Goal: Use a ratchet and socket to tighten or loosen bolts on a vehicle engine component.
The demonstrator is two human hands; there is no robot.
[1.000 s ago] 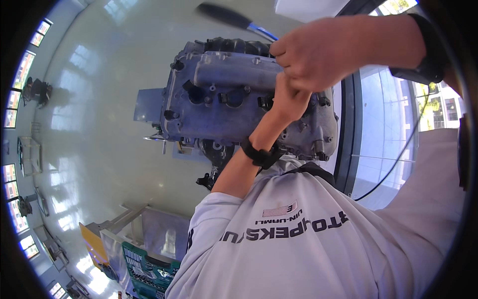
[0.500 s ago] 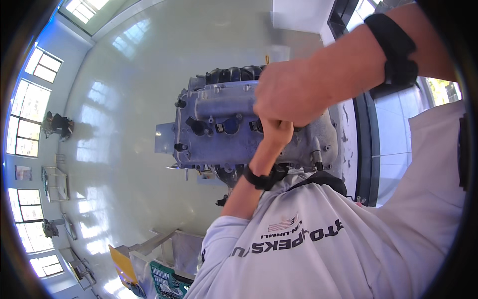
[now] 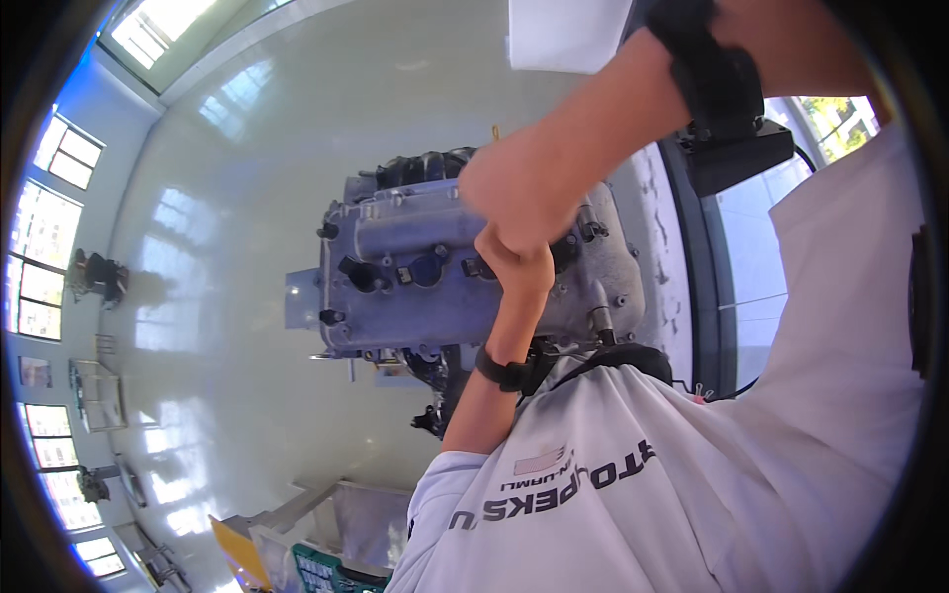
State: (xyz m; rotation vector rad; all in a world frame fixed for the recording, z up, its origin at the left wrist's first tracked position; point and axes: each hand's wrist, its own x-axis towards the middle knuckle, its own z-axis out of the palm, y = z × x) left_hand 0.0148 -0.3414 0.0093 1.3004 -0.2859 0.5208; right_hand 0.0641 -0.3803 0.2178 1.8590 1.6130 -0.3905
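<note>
Below me is an engine (image 3: 395, 321) with a grey metal cover, black ignition coils and a ribbed black part along its far side. My left hand (image 3: 519, 267) reaches over the cover from the near side, its fingers curled closed. Directly above and touching it is my right hand (image 3: 522, 193), closed in a fist, its arm coming in from the upper right. Whatever the fingers grip is hidden between the hands. One black ignition coil (image 3: 425, 270) shows left of my hands, and another black coil (image 3: 361, 275) lies farther left. Both wrists wear black straps.
At the lower left stands a metal-framed cart (image 3: 366, 524) with a green tool case (image 3: 321, 570) and a yellow panel (image 3: 239, 553). A white box-like object (image 3: 568, 35) is at the far side. Windows line the left wall (image 3: 148, 59); dark framing runs right of the engine.
The view has shifted, so the engine appears lower and farther left. My two hands stay together over the cover, slightly farther from me relative to it, and the right fist has turned a little.
</note>
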